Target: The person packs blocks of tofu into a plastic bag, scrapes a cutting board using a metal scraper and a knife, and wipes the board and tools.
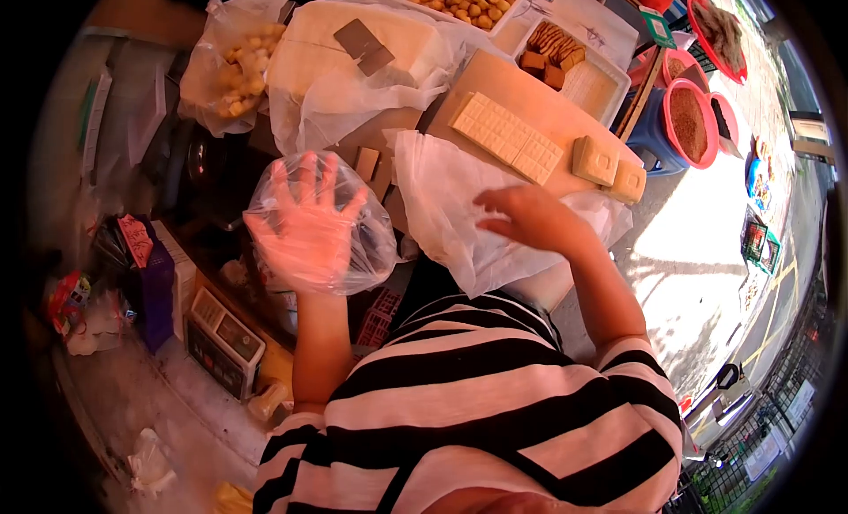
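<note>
My left hand (311,231) is inside a clear plastic bag (375,249), with its fingers spread wide. My right hand (528,215) hovers over or rests on a white cloth (442,187); its fingers are slightly bent and apart, holding nothing I can see. Just beyond it, on a board (481,77), lies a scored slab of pale tofu (508,136). Two thicker tofu blocks (595,161) sit at the right end of that board. Farther off, a large white block (353,46) is partly wrapped in cloth, with a flat metal scraper (363,46) on top.
A bag of yellow fried balls (243,68) stands at the back left, and a tray of similar balls (468,2) at the back. One white tray (594,92) holds brown pieces. Tubs of grain (689,125) are at right; a scale (223,342) sits lower left.
</note>
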Action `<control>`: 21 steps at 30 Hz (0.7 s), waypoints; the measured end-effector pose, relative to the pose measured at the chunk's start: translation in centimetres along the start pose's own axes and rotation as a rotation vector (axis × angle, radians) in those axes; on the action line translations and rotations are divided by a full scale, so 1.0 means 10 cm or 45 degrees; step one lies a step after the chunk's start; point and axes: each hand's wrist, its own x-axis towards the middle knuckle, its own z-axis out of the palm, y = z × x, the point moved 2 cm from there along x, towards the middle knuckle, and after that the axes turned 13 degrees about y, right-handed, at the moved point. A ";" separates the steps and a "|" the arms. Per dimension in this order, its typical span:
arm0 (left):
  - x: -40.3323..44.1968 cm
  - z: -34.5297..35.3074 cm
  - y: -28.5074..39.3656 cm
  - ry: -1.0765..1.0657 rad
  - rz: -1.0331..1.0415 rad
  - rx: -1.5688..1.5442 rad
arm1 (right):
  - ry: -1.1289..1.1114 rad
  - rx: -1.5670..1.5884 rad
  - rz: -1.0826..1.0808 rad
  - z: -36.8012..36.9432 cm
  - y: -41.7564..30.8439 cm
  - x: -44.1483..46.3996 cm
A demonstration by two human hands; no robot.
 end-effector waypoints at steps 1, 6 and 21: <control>0.01 -0.03 0.03 0.008 0.005 0.006 | 0.189 0.115 0.137 -0.14 0.00 0.38; 0.06 -0.05 0.14 0.049 0.046 0.021 | 1.077 0.259 0.561 0.49 0.80 2.45; 0.32 -0.18 -1.26 0.317 -0.505 0.241 | 1.055 1.277 0.281 -1.07 1.35 1.38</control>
